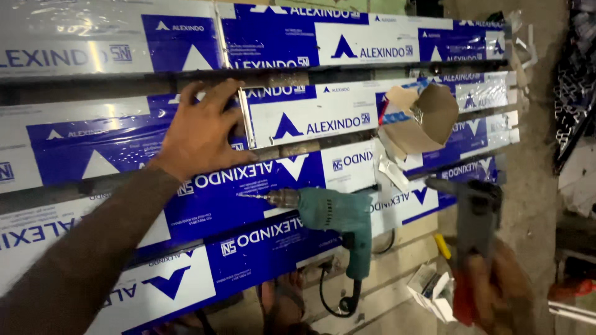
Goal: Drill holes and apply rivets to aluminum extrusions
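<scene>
I am pressing my left hand (pixel 202 127), fingers spread flat, on the film-wrapped profile (pixel 310 118) to steady it; my right hand (pixel 496 291) is gripping a blurred tool (pixel 475 217), the teal drill (pixel 332 214) lying between.

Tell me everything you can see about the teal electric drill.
The electric drill has a teal, plastic-looking body with a pistol grip pointing down. A metal chuck holds a thin bit aimed left. It lies on its side on the blue-and-white wrapped profiles. A black cord loops from the grip's bottom. No hand touches it: the left hand presses a profile above, and the right hand, blurred, holds a grey and red tool to the drill's right.
</scene>
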